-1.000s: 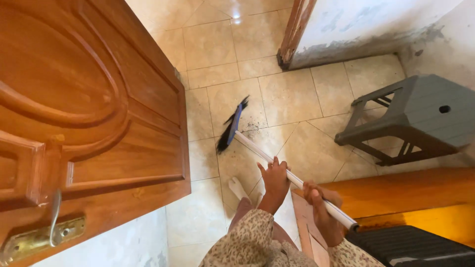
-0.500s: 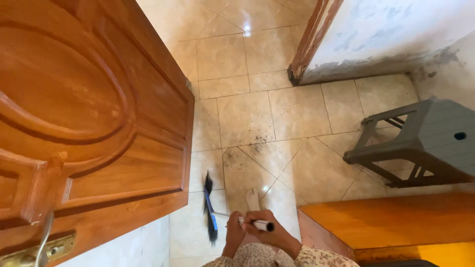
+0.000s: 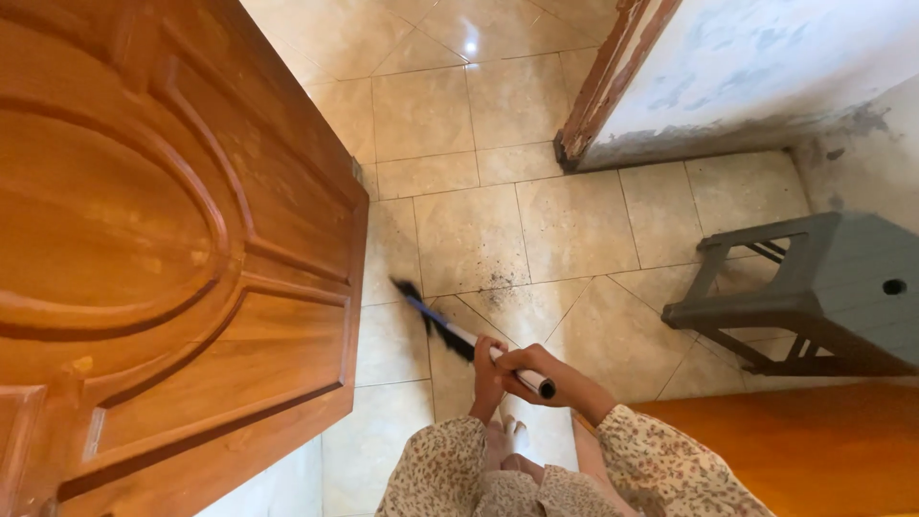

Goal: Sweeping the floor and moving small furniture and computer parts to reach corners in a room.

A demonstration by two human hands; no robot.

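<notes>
A broom with a blue head and black bristles and a white handle lies low over the beige tiled floor. My left hand grips the handle in the middle. Just behind it, my right hand grips near the handle's dark end. Both arms wear floral sleeves. A patch of dark dirt lies on the tiles just beyond and to the right of the broom head. My foot shows below the hands.
An open wooden door fills the left side, its edge close to the broom head. A grey plastic stool stands at the right. A worn door frame and a stained wall lie beyond. An orange wooden surface is at bottom right.
The broom swept from the dirt patch back toward the door and my feet, then swung up again toward the dirt. The view shifted slightly; the door handle left the view.
</notes>
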